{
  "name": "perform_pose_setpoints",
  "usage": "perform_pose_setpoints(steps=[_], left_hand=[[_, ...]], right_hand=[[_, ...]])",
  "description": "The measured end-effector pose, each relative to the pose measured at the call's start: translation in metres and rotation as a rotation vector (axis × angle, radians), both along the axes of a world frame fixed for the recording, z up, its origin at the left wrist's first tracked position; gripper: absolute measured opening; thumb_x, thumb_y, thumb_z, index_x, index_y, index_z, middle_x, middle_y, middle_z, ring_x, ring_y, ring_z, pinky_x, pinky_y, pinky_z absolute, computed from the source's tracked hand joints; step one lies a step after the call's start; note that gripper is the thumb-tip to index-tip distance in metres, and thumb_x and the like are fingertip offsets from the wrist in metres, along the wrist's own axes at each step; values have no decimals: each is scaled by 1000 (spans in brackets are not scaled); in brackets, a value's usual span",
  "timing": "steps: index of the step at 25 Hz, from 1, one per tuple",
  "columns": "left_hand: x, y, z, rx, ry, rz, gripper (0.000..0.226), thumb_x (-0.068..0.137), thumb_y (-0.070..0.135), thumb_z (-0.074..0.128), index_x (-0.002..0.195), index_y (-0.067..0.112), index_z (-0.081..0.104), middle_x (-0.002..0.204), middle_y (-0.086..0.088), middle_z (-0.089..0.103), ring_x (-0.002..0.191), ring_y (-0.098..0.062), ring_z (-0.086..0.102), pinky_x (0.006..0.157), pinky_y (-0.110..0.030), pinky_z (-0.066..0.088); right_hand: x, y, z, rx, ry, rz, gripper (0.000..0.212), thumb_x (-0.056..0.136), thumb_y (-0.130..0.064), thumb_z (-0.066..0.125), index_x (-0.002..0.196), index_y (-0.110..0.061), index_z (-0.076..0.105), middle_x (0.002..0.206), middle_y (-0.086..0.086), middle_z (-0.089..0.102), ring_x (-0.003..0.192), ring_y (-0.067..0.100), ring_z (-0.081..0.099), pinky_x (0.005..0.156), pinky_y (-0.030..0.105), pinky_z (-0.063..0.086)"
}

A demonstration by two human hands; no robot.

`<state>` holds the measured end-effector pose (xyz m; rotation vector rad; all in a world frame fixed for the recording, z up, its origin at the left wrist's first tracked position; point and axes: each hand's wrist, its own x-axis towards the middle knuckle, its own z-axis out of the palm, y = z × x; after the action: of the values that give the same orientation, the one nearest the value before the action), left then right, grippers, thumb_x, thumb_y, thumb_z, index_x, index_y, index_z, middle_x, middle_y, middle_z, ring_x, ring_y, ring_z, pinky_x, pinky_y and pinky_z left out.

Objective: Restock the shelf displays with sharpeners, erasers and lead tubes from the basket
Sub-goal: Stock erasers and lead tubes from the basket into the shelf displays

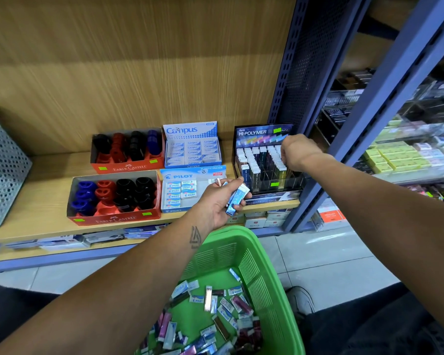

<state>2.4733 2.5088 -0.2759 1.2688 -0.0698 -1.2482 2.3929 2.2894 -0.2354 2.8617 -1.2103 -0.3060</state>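
Blue-white lead tubes (237,198) fanned in left hand (217,201), over green basket (254,254). Right hand (296,151) curled at Hi-Polymer display (264,160), grasp hidden. Tubes likely light, rigid, slick plastic; pinch mid-length by flat sides.

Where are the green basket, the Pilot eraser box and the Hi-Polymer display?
green basket (263,254): head view, on its right wall.
Pilot eraser box (180,176): head view, on its printed back flap.
Hi-Polymer display (253,132): head view, on its header card.
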Motion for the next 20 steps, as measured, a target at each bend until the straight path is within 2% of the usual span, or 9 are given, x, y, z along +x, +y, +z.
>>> perform_pose_setpoints(steps=[4, 7, 8, 10, 11, 13, 15, 17, 20], left_hand=[[-1, 0, 2, -16, 23, -5, 12, 95, 18, 64, 100, 10, 57, 74, -23, 68, 52, -21, 51, 37, -17, 34], [-2, 0, 7, -29, 62, 9, 10, 97, 18, 62, 95, 9, 57, 75, -23, 67, 52, -21, 51, 36, -17, 34], [-3, 0, 9, -38, 80, 15, 12, 98, 18, 60, 93, 7, 57, 75, -23, 66, 52, -21, 51, 35, -17, 34], [-4, 0, 16, -60, 102, 45, 17, 99, 19, 57, 89, 4, 58, 74, -22, 65, 52, -20, 49, 34, -17, 33], [-3, -1, 18, -70, 102, 59, 19, 99, 19, 55, 90, 3, 60, 73, -21, 64, 52, -19, 49, 34, -17, 32], [-1, 1, 23, -83, 95, 89, 19, 99, 18, 54, 96, 1, 63, 70, -17, 62, 50, -16, 49, 33, -16, 32], [3, 6, 24, -86, 118, 133, 19, 100, 18, 50, 105, 2, 59, 68, -14, 59, 48, -16, 48, 31, -17, 31], [7, 14, 27, -92, 178, 150, 24, 104, 24, 44, 105, 4, 56, 69, -12, 57, 51, -17, 47, 32, -17, 34], [13, 30, 30, -91, 226, 113, 30, 105, 30, 43, 99, 5, 59, 77, -14, 63, 63, -22, 57, 41, -20, 48]], right_hand=[[-7, 7, 6, -25, 43, 36, 33, 84, 10, 56, 112, -4, 65, 109, 19, 65, 94, 38, 65, 82, 41, 58], [-3, 16, 33, -23, -176, -28, 29, 85, 6, 57, 108, -8, 68, 104, 17, 66, 85, 36, 64, 73, 38, 57], [0, 25, 40, 62, -331, -54, 24, 87, 2, 58, 104, -10, 70, 100, 14, 68, 84, 32, 65, 70, 35, 56], [5, 59, 48, 485, -606, -92, 9, 91, -11, 67, 97, -12, 73, 93, 7, 73, 82, 22, 69, 71, 32, 58], [5, 78, 49, 724, -639, -87, 11, 91, -22, 70, 96, -12, 73, 88, 4, 74, 79, 16, 70, 72, 31, 59], [4, 103, 45, 946, -549, -7, 23, 87, -35, 76, 93, -13, 74, 76, -2, 72, 70, 10, 67, 66, 24, 57], [3, 112, 37, 977, -539, 40, 24, 80, -24, 82, 95, -8, 73, 74, 2, 69, 67, 12, 64, 63, 24, 53], [4, 114, 31, 1024, -590, 28, 28, 75, -7, 84, 99, 1, 71, 77, 9, 67, 69, 16, 64, 66, 26, 55], [8, 117, 27, 1083, -642, -11, 26, 77, 7, 79, 101, 6, 70, 78, 10, 67, 66, 13, 66, 62, 23, 57]])
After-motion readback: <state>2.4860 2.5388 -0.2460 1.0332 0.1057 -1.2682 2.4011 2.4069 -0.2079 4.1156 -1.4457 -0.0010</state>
